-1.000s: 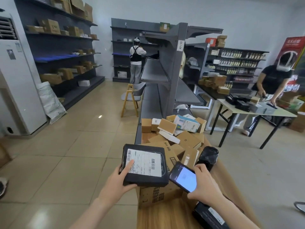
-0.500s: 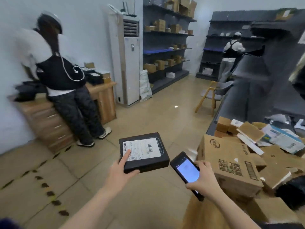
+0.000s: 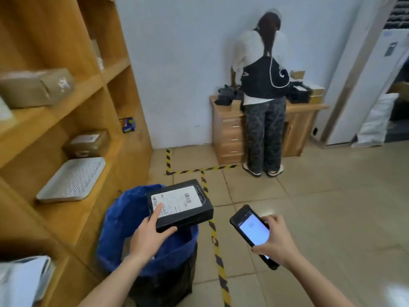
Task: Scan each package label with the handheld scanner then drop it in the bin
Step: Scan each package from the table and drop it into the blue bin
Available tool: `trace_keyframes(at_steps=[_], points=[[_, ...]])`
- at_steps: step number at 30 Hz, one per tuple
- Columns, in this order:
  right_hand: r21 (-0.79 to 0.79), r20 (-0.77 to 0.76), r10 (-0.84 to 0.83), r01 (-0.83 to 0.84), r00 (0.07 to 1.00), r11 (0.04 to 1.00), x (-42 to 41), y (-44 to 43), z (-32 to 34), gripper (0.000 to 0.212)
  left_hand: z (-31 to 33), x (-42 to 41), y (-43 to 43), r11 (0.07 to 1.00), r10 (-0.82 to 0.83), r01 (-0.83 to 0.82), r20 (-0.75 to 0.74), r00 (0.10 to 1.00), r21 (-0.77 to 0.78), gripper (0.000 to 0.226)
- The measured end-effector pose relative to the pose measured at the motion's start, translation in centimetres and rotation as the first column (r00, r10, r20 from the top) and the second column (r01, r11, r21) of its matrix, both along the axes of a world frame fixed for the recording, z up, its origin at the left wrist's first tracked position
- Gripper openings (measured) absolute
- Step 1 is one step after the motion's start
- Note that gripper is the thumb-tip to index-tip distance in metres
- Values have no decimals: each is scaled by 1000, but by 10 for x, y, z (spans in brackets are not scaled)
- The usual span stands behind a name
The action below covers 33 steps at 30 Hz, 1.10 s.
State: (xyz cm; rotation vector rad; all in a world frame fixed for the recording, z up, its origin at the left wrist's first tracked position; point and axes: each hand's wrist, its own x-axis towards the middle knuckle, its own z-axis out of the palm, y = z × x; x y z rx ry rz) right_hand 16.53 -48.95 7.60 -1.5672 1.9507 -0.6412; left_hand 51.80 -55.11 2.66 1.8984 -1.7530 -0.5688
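Package (image 3: 188, 214): flat, label (image 3: 177, 201) up, above the bin (image 3: 119, 220); long axis left-right.
Left grip (image 3: 148, 240): pinches its near left corner.
Right grip (image 3: 276, 242): curled round scanner (image 3: 253, 233).

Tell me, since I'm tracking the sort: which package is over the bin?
The black labelled box held by the left hand above the blue-lined bin; the brown parcels sit on shelves.
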Motion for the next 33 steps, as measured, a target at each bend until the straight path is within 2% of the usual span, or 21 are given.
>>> trace_keyframes(at_steps=[4,10,17,25,33], points=[[64,-54,144,-140,988,988,63,-54,-14,86,-15,93,-11,980,191,-190,-14,981,57,93],[144,-14,167,-164,986,976,172,-138,-45,80,-42,184,-44,936,345,-338,-57,937,101,90],[260,67,175,-187,982,947,255,-177,-101,80,-74,222,-87,921,283,-285,46,958,264,89],[364,60,162,-173,985,915,277,-233,-125,70,-113,236,-121,860,335,-338,78,939,383,91],[404,121,229,-258,966,877,286,-306,-168,83,-138,228,-144,804,316,-380,212,925,457,92]])
